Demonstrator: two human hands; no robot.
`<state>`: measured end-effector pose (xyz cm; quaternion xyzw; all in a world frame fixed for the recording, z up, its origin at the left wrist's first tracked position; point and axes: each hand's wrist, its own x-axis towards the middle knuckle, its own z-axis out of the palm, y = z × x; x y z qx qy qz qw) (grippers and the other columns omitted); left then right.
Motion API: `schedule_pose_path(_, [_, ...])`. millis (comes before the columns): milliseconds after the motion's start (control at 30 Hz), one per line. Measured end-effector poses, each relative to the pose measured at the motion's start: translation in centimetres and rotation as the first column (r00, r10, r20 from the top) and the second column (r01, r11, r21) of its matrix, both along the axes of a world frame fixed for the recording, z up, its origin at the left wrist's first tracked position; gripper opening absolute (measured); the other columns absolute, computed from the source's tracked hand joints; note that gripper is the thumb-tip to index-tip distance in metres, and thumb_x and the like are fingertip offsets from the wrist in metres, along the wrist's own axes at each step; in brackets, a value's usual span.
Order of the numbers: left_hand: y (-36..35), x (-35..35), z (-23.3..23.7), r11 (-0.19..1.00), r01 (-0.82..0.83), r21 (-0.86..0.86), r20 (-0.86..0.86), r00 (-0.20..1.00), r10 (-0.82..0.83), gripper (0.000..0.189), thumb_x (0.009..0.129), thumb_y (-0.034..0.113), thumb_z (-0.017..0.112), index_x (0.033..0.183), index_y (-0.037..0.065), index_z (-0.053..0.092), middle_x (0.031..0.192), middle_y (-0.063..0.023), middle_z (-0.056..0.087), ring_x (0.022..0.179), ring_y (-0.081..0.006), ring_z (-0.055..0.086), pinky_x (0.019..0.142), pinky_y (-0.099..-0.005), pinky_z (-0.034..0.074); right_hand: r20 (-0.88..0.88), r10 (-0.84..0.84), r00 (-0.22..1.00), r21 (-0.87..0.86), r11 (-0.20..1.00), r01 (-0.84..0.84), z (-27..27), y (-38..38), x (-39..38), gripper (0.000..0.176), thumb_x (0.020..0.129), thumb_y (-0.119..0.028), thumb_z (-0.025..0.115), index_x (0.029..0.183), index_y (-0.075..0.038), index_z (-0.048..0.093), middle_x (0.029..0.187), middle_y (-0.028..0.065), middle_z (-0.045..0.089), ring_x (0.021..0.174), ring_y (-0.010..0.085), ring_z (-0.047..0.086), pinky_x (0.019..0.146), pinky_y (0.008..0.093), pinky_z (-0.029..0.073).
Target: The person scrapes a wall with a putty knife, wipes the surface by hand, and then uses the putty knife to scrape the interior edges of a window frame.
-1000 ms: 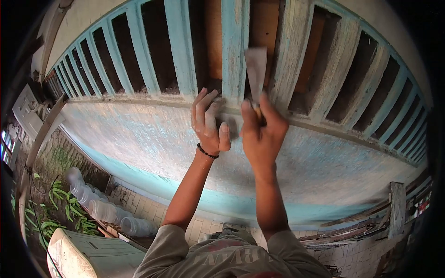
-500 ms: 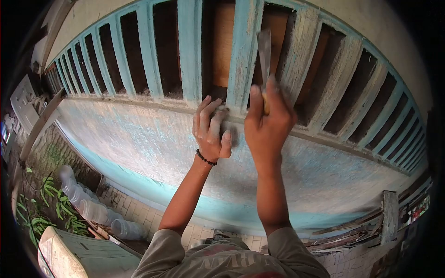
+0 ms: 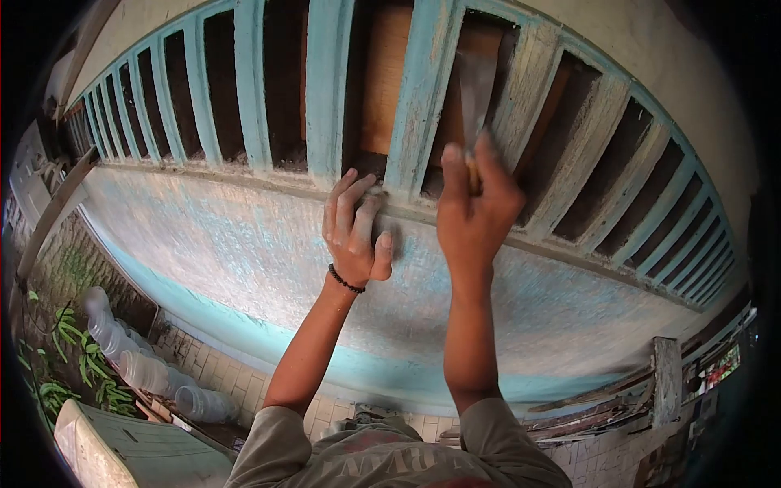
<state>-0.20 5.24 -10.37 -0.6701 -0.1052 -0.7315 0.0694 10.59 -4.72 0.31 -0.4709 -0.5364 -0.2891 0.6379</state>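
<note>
My right hand [image 3: 480,199] is closed round the yellow handle of a paint scraper [image 3: 477,93]. The flat metal blade points up, blurred by motion, in front of a dark gap beside a turquoise slat [image 3: 419,98] with worn paint. My left hand [image 3: 354,232], dusty and with a dark bead bracelet at the wrist, has its fingers stretched out. Their tips rest on the ledge [image 3: 285,185] below the slats, and the thumb stands apart. To the right, a slat [image 3: 529,89] shows mostly bare, whitish-grey surface.
Below the ledge runs a wall [image 3: 244,236] with patchy, faded paint. Clear plastic containers [image 3: 207,404] lie at the lower left near green plants [image 3: 89,358] and a pale panel [image 3: 138,447]. Wooden planks [image 3: 602,407] are stacked at the lower right.
The view has shifted slightly, so the slats and my left hand sit further left. The scraper blade has tilted to the right and sits slightly right of where it was.
</note>
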Motion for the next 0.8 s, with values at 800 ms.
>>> schedule_pose_path(800, [0.0,0.2,-0.1,0.999,-0.035,-0.006,0.004,0.999,0.035,0.055,0.098,0.044,0.046,0.109,-0.005,0.069,0.128,-0.0259,0.067,0.127,-0.0504,0.059,0.106,-0.0564,0.047,0.104,0.051,0.993,-0.326,0.945,-0.014,-1.5,-1.9,-3.7,0.068,0.087,0.009,0.06,0.153,-0.007,0.056,0.093,0.0257,0.073,0.079,0.0393,0.074,0.071,0.0459,0.056])
